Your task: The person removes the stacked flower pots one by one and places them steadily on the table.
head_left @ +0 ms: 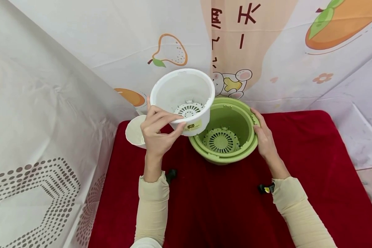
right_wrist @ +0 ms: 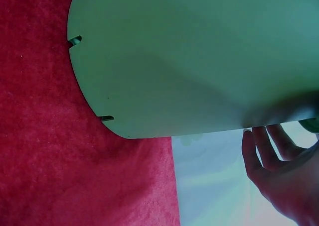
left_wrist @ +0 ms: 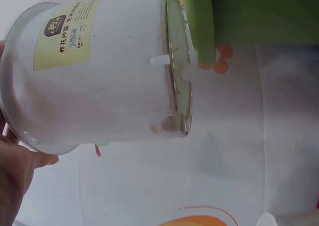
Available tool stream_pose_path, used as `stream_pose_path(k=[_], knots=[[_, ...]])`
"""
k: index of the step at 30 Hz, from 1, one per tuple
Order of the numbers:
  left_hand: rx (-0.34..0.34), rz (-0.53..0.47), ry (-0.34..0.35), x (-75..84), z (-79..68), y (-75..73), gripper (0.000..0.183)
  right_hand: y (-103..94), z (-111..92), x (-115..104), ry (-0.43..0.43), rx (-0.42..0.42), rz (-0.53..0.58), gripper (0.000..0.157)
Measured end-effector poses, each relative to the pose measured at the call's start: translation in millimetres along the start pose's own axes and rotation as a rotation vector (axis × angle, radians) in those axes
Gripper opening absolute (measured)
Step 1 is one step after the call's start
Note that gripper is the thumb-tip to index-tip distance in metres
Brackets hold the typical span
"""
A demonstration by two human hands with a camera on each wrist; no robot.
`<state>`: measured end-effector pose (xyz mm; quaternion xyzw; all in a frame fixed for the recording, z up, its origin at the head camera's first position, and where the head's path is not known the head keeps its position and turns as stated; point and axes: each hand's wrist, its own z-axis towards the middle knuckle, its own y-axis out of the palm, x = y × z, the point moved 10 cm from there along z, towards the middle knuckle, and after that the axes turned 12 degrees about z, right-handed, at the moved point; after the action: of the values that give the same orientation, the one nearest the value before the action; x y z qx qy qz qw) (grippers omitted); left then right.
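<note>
A white plastic flowerpot [head_left: 201,125] with a slotted bottom and a yellow label is tilted in the air, its rim gripped by my left hand [head_left: 159,132]. In the left wrist view the side of this white pot [left_wrist: 119,86] fills much of the picture. Lower and to its right stands a larger green flowerpot [head_left: 229,158], apparently one green pot nested in another, with slots in its floor. My right hand [head_left: 265,137] holds its right rim, thumb over the edge. In the right wrist view the fingers lie against the green pot's outer wall [right_wrist: 174,66].
A small white bowl-like container [head_left: 134,131] stands at the table's back left corner, partly behind my left hand. Red cloth [head_left: 313,165] covers the table. Printed curtains [head_left: 121,38] hang close behind and along the left side.
</note>
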<state>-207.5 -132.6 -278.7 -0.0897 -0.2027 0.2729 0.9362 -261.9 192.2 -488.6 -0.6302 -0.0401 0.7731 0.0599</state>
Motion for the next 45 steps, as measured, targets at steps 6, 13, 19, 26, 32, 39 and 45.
stream_pose_path(k=[6,13,19,26,32,39,45], knots=[[0.033,0.000,-0.041,5.6,6.1,-10.9,0.007,-0.4,0.0,0.0,0.006,0.001,-0.025,0.052],[0.074,0.024,-0.099,0.2,3.3,-21.1,0.008,-1.1,0.6,-0.7,-0.004,0.000,-0.026,0.051],[0.090,0.052,-0.136,-7.9,-0.7,-27.5,0.008,-1.3,-0.7,1.1,0.000,0.001,-0.019,0.051],[0.151,0.085,-0.177,-17.9,-5.9,-39.2,0.010,0.2,0.5,-0.3,-0.006,-0.001,-0.016,0.052],[0.163,0.104,-0.206,-25.7,-11.9,-45.3,0.010,-0.5,-0.1,-0.3,-0.011,0.006,-0.007,0.053],[0.183,0.120,-0.226,-29.4,-17.1,-49.8,0.009,-0.6,0.3,-0.6,-0.017,0.005,0.000,0.053],[0.166,0.132,-0.241,-34.0,-23.0,-49.2,0.008,-1.5,0.2,1.5,-0.008,0.008,-0.007,0.053]])
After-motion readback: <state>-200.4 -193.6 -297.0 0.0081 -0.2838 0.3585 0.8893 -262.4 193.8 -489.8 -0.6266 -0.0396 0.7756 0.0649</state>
